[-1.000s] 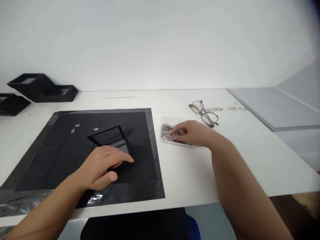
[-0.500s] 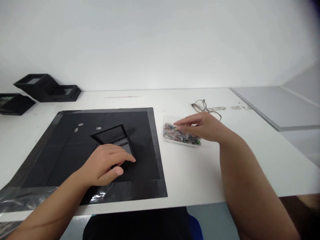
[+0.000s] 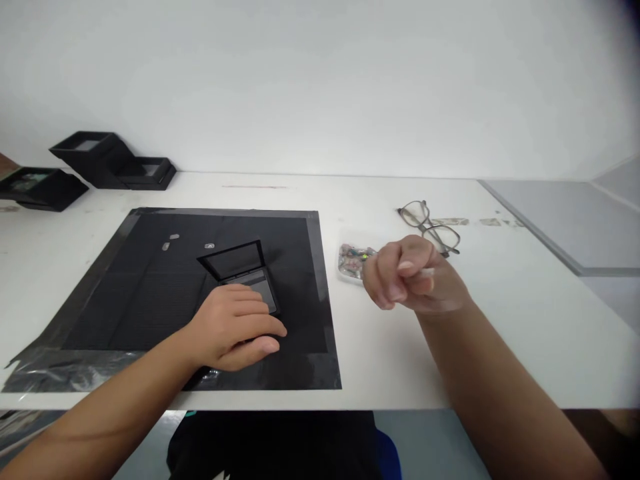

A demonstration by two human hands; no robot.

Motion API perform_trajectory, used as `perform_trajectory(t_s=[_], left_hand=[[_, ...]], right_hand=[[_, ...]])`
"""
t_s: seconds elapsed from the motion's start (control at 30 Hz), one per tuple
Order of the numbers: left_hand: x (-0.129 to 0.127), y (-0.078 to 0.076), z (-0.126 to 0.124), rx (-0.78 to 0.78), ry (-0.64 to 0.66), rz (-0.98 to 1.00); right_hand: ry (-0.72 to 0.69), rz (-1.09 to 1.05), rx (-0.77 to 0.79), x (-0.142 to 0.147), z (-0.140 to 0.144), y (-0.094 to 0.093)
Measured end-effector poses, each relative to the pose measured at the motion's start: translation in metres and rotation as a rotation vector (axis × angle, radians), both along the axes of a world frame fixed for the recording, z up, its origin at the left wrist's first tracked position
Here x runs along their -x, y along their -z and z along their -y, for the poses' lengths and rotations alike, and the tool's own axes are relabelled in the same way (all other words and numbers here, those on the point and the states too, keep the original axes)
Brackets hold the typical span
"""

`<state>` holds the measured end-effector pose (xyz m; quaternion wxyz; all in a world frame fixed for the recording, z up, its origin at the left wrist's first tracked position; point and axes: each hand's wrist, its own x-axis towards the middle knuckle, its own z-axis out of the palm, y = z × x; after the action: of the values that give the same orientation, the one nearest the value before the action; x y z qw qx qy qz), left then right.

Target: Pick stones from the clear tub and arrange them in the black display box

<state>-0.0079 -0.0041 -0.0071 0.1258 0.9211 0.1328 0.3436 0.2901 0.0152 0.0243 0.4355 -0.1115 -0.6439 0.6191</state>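
A small black case [image 3: 239, 262] with its lid raised lies on a black mat [image 3: 125, 293]. My left hand [image 3: 235, 328] lies over the case's near half, with the fingers on top and the thumb at its side. My right hand [image 3: 410, 277] is raised just above the table, to the right of the mat, with its fingers curled shut. A small whitish part [image 3: 427, 272] shows at the fingertips. Behind that hand a small clear tray [image 3: 351, 261] of several tiny coloured parts is partly hidden.
A pair of glasses [image 3: 433, 230] lies behind the tray. Black open boxes [image 3: 100, 159] stand at the far left by the wall. A few small metal pieces [image 3: 170, 241] lie on the mat's far part. A grey panel [image 3: 550, 220] covers the right side of the white table.
My right hand left the tray, lifted and drew back toward me with its fingers closed. My left hand settled flatter on the case. The view shifted slightly.
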Motion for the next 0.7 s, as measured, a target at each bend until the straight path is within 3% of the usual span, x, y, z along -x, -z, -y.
perform_trajectory(t_s=[0.3, 0.7], left_hand=[[0.001, -0.001, -0.001, 0.015, 0.026, -0.008], [0.000, -0.004, 0.001, -0.036, -0.007, 0.018]], right_hand=[[0.193, -0.053, 0.217, 0.004, 0.005, -0.004], [-0.052, -0.156, 0.075, 0.012, 0.007, -0.003]])
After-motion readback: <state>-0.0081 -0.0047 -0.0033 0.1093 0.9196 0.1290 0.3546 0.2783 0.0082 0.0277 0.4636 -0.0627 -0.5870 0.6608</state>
